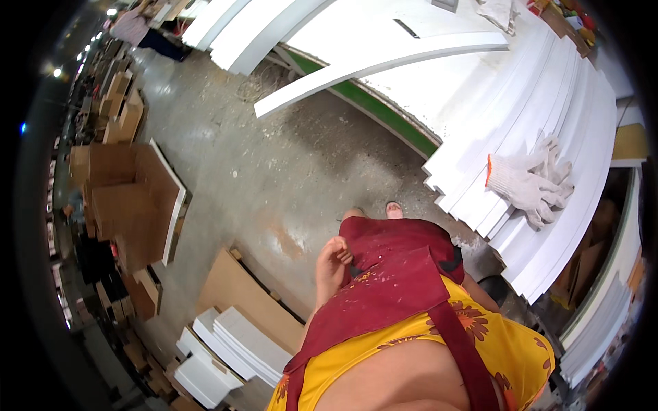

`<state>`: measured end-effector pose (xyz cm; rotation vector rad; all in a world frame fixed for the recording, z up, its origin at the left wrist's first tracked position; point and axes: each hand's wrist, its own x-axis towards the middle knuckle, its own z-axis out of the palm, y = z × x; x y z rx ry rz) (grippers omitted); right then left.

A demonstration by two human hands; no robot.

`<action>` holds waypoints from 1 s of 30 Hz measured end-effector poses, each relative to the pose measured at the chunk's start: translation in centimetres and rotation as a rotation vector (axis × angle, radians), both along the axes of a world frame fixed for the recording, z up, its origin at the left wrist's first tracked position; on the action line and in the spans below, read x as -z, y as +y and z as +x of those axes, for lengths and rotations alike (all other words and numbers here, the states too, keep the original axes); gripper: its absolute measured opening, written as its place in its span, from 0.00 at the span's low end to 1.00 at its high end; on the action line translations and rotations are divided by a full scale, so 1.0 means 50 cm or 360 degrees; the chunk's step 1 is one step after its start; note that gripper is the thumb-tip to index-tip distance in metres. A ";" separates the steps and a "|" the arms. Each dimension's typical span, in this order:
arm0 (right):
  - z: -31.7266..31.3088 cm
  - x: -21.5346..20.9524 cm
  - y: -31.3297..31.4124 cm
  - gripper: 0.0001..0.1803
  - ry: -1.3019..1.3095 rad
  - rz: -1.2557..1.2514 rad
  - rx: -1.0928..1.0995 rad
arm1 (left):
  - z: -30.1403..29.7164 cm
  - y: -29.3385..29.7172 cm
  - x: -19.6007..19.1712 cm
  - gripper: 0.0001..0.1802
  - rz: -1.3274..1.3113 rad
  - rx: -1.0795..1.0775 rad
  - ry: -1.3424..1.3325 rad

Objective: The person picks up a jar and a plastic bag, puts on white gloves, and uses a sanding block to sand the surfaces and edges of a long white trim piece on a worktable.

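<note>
My left hand (334, 256) hangs beside the dark red apron (391, 288), its fingers curled in with nothing visible between them. Only a bit of my right arm shows past the apron's right side; my right hand is hidden. To the right, a pair of white knit work gloves (524, 183), one with an orange cuff edge, lies on a stack of long white boards (541, 103). One long white strip (384, 65) lies apart on the worktable (428, 96), its left end jutting out over the floor. Neither hand touches the boards or gloves.
The worktable has a green side rail (384, 109). More white boards (257, 27) stick out at the top. On the left stand a large brown cardboard box (130, 205) and, lower, stacked white panels (240, 342) beside a brown sheet (250, 288). Another person (140, 31) works far left.
</note>
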<state>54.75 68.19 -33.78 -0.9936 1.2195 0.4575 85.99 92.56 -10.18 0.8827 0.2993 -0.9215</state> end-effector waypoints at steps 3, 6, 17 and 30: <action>0.065 -0.002 0.025 0.07 0.0011 -0.0024 0.0166 | 0.105 -0.043 -0.019 0.07 0.0034 0.0227 -0.0156; 0.140 -0.003 0.048 0.08 -0.0003 -0.0062 0.0344 | 0.213 -0.057 -0.022 0.07 -0.0002 0.0419 -0.0167; 0.324 -0.102 0.255 0.12 0.0052 -0.0173 0.1052 | 0.653 -0.106 -0.033 0.12 0.0243 0.1190 -0.0608; 0.406 -0.033 0.355 0.16 -0.0167 0.0071 0.1815 | 0.770 -0.464 -0.032 0.34 0.0236 0.1547 -0.2671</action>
